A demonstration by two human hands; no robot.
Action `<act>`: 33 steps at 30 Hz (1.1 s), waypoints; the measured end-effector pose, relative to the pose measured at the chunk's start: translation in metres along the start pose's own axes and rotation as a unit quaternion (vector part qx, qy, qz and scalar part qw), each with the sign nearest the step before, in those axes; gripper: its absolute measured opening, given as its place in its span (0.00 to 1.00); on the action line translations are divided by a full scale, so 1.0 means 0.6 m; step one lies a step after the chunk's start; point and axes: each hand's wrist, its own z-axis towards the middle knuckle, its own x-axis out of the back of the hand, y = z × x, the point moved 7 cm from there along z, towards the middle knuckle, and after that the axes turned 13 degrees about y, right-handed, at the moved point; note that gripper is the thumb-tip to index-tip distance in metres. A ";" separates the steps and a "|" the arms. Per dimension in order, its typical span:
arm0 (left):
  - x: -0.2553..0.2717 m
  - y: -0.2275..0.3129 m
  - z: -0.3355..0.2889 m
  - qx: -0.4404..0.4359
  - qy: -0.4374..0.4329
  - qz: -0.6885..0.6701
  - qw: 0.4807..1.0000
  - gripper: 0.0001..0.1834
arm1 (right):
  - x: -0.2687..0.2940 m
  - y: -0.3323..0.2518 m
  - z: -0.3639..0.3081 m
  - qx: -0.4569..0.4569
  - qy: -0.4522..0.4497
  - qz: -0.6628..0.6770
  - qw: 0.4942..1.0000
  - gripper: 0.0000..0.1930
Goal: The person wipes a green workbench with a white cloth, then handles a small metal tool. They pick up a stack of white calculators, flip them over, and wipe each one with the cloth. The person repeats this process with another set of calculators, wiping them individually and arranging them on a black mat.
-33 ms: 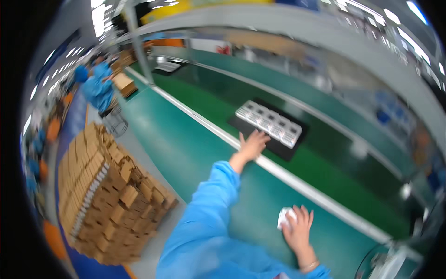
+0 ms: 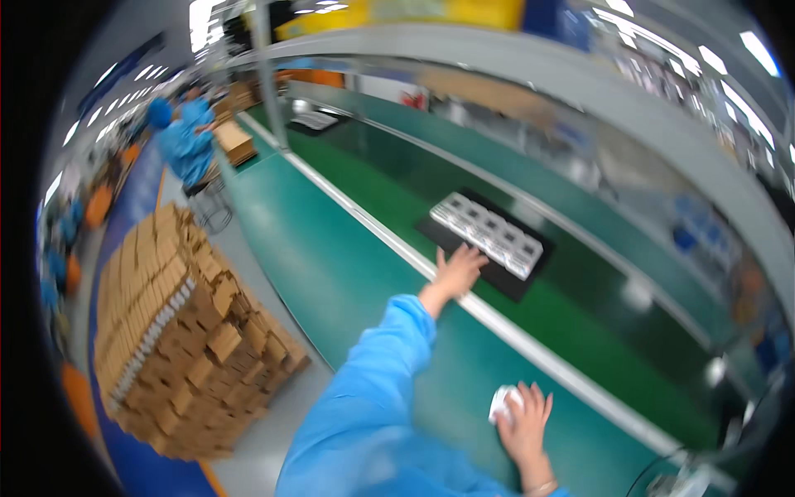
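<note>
My left hand point(image 2: 457, 272) reaches over the pale rail of the conveyor with its fingers spread. It holds nothing. Just past its fingertips a row of white box-like pieces point(image 2: 487, 234) with dark squares on top lies on a black mat point(image 2: 507, 283) on the green belt. Lower right, over the teal worktop, my right hand point(image 2: 526, 427) has its thumb and fingers against a small white object point(image 2: 503, 402). Part of that object is hidden by the fingers, and its kind is too blurred to tell.
A tall stack of folded brown cardboard point(image 2: 195, 348) stands left of the worktop point(image 2: 323, 248). Farther along the belt lies another dark mat with white pieces point(image 2: 315, 121). A person in blue point(image 2: 184, 145) sits by a cardboard box point(image 2: 235, 142). Cables and equipment point(image 2: 687, 476) are at lower right.
The whole view has shifted slightly. My right hand and the white object have moved a little left together. My left hand stays beside the mat, fingers still spread.
</note>
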 end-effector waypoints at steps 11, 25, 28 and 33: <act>0.044 0.019 -0.034 0.061 0.231 -0.184 0.954 0.17 | -0.042 0.071 -0.042 -0.073 -0.038 0.082 0.993 0.18; 0.068 0.437 -0.265 -0.152 -0.101 -0.544 0.819 0.29 | 0.043 0.237 -0.044 -0.284 0.198 0.308 0.886 0.09; 0.044 0.465 -0.254 -0.146 -0.116 -0.463 0.866 0.23 | 0.065 0.255 -0.058 -0.312 0.222 0.286 0.878 0.12; 0.028 0.445 -0.248 -0.056 -0.126 -0.569 0.811 0.16 | 0.064 0.301 -0.083 -0.421 0.242 0.353 0.800 0.12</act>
